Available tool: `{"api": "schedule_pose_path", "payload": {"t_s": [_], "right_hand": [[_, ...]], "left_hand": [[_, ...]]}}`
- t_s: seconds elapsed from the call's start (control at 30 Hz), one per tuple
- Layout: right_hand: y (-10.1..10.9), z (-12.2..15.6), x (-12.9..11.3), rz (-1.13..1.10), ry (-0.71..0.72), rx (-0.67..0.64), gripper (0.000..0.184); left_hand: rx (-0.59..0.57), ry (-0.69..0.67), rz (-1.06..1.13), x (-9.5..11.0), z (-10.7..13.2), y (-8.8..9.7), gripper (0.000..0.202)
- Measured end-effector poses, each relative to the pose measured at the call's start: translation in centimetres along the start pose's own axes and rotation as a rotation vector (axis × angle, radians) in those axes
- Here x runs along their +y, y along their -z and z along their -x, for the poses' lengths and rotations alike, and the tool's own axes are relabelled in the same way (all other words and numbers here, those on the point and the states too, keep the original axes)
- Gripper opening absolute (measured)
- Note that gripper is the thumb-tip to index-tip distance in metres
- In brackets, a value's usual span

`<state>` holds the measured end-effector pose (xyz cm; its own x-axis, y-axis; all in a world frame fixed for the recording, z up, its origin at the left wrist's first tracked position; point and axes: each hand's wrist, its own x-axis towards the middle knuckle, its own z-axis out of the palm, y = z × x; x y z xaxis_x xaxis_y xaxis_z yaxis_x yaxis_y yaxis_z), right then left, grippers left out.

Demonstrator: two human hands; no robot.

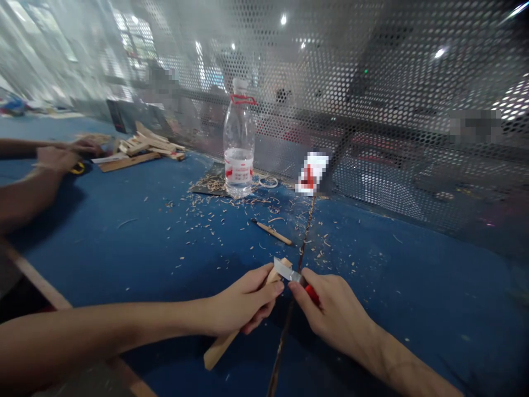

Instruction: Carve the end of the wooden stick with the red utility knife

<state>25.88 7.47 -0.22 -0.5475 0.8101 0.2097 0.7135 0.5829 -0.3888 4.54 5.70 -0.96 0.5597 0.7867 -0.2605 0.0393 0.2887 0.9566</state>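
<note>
Knife blade (286,270) in right hand (330,311) meets wood strip (219,350) in left hand (243,300).

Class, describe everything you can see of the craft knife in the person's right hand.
The craft knife has a flat, bare, silvery metal blade and a glossy red grip, which looks like plastic and is partly hidden by the right hand. Held at a slight downward slant above the blue bench, it points toward the wooden strip, and its blade appears to touch the strip's upper end.
</note>
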Motion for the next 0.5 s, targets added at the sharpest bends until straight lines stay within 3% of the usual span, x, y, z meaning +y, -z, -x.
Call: {"api": "schedule_pose_path", "payload": {"t_s": [0.3,0.5], "right_hand": [[-0.4,0.0,0.5,0.117,0.034,-0.060,0.037],[-0.5,0.0,1.1,0.169,0.081,-0.064,0.039]], "left_hand": [[0.081,0.004,-0.087,0.0,0.4,-0.4,0.051],[0.002,0.011,-0.059,0.2,0.5,0.0,0.052]]}}
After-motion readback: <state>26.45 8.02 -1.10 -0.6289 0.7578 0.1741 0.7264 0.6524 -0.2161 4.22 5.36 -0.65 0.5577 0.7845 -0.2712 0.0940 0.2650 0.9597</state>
